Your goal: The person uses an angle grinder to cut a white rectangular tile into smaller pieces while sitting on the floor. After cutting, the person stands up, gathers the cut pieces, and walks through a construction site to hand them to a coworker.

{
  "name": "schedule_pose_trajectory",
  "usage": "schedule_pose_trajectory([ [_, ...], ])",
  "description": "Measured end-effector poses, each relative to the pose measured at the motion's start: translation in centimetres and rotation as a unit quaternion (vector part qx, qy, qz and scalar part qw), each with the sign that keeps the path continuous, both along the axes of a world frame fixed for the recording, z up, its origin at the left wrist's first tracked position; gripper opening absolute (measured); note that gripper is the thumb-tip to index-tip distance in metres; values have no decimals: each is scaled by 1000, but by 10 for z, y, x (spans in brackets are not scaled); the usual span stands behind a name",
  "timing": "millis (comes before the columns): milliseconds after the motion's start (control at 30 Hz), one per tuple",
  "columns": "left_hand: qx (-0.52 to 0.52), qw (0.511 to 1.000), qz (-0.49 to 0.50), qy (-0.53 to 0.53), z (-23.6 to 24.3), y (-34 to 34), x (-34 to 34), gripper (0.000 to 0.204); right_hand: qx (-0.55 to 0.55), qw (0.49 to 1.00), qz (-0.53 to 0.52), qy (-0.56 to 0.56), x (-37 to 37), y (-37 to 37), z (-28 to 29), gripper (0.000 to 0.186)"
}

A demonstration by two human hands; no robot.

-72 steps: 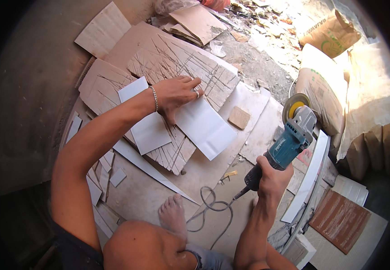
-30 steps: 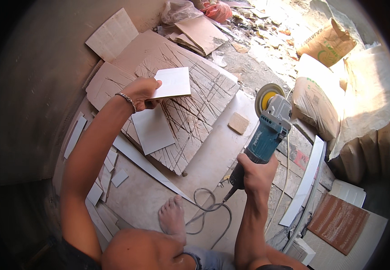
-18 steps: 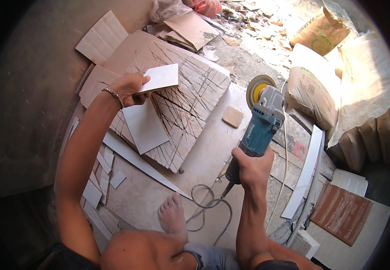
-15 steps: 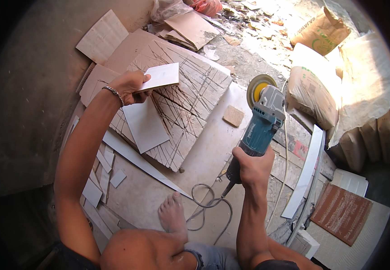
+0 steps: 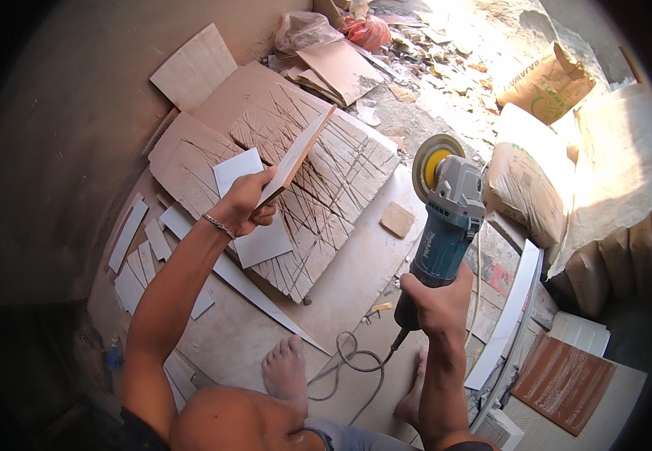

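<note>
My left hand (image 5: 247, 201) is closed around the lower end of a white tile piece (image 5: 300, 152), tilted so that its brownish cut edge shows. Beneath it, another white tile piece (image 5: 263, 242) lies on a block with a scored, grooved top (image 5: 341, 180). In my right hand (image 5: 440, 301) is a teal and grey angle grinder (image 5: 446, 229), gripped by its dark rear handle. The grinder's round disc (image 5: 430, 167), with a yellow centre, points up and away from me, apart from the tile. I cannot tell whether the disc is spinning.
A grey cord (image 5: 375, 367) loops on the floor near my bare foot (image 5: 284, 367). White tile offcuts (image 5: 138, 274) lie at the left. Stuffed sacks (image 5: 525, 169) stand at the right, near a brown tile (image 5: 563, 383). Rubble (image 5: 446, 71) covers the far floor. A small tan square (image 5: 397, 219) lies between block and grinder.
My left hand has turned the white tile piece from nearly flat to steeply tilted, bringing it lower and slightly right. The grinder stays raised, and the view has shifted a little.
</note>
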State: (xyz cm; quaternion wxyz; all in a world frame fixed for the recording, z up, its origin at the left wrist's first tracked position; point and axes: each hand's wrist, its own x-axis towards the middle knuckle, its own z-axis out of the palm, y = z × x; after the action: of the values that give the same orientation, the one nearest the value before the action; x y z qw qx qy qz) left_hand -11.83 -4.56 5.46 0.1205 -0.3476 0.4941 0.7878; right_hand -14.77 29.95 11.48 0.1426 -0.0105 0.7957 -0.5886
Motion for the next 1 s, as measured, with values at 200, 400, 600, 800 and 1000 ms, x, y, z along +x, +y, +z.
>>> schedule_pose_trajectory([
  [200,215,971,-53,95,-36,24,56,30,64,984,163,-20,-10,-5,37,29],
  [400,271,952,-87,115,-65,32,89,30,108,942,313,-64,16,-17,53,31],
  [600,290,940,-83,156,-91,35,101,22,160,915,358,-97,38,-27,52,45],
  [800,314,929,-80,177,-115,33,104,20,192,900,385,-75,43,-38,53,49],
  [1000,306,934,-43,177,-139,35,108,16,224,884,406,-63,49,-47,50,49],
])
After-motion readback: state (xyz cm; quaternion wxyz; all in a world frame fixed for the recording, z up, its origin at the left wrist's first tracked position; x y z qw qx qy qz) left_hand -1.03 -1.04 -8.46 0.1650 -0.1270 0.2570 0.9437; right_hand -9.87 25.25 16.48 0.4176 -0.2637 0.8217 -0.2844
